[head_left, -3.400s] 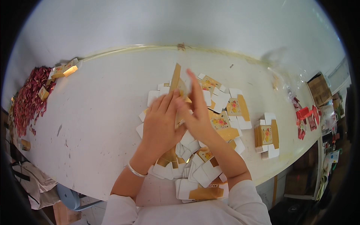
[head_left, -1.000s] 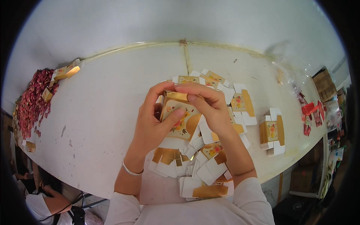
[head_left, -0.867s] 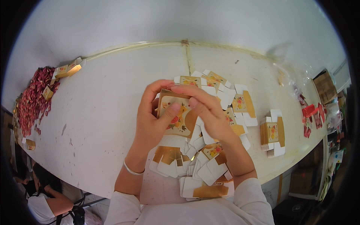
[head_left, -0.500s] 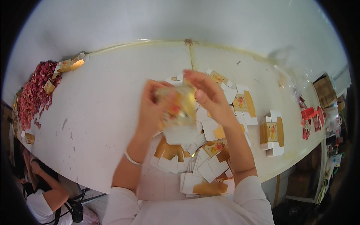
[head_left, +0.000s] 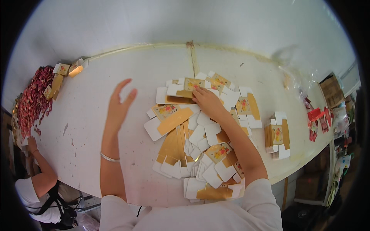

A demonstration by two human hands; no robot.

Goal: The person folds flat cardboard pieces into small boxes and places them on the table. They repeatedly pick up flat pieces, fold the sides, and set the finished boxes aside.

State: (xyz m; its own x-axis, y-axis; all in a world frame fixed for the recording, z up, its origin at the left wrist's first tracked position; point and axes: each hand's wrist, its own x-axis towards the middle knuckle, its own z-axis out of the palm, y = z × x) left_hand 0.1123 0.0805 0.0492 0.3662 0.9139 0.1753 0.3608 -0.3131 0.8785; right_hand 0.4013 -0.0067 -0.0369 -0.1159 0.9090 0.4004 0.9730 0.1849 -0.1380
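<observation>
My left hand is raised over the left part of the table, thumb and fingers apart, holding nothing. Bent fingers of my right hand grip the edge of a gold-and-white carton at the far side of a loose pile. Just nearer lies another carton with a fruit or flower print and a gold flap. Many flattened cartons, white and gold, overlap below it toward me. Part of the gripped carton is under my fingers.
A neat stack of cartons stands to the right. Small red packets are heaped at the far left, with made-up boxes beside them. A co-worker's arm reaches in at lower left. Red items lie at the right edge.
The printed carton that was between my raised hands has left them. My left hand moved left and opened; my right hand came down onto the pile. The co-worker's arm shifted toward the red heap.
</observation>
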